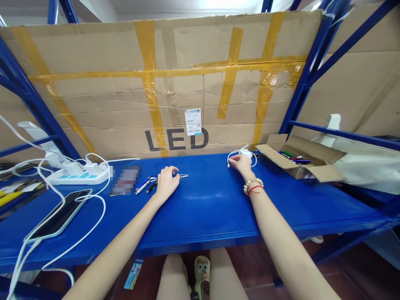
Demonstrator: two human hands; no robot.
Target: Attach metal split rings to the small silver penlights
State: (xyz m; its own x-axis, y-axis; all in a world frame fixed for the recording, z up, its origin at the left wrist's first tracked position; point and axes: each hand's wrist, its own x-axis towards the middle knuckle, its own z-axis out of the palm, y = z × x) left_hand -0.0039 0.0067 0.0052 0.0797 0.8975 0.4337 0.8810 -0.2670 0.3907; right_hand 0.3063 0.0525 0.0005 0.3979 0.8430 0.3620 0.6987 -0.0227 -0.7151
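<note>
My left hand (pixel 167 181) rests on the blue shelf top (pixel 206 208) with its fingers curled over several pens (pixel 146 184) and a thin metal piece (pixel 183 176). Whether it grips one of them does not show. My right hand (pixel 241 163), with a bead bracelet and a red string at the wrist, lies further back on the right. Its fingers are closed on a coiled white cable (pixel 243 154) next to an open cardboard box (pixel 296 160).
A white power strip (pixel 79 175) with plugs and white cords sits at the back left. A phone (pixel 59 216) lies on a charging cable at the left. A taped cardboard sheet marked LED (pixel 176 139) forms the back wall. The box holds coloured pens. White bags (pixel 365 162) lie at the right.
</note>
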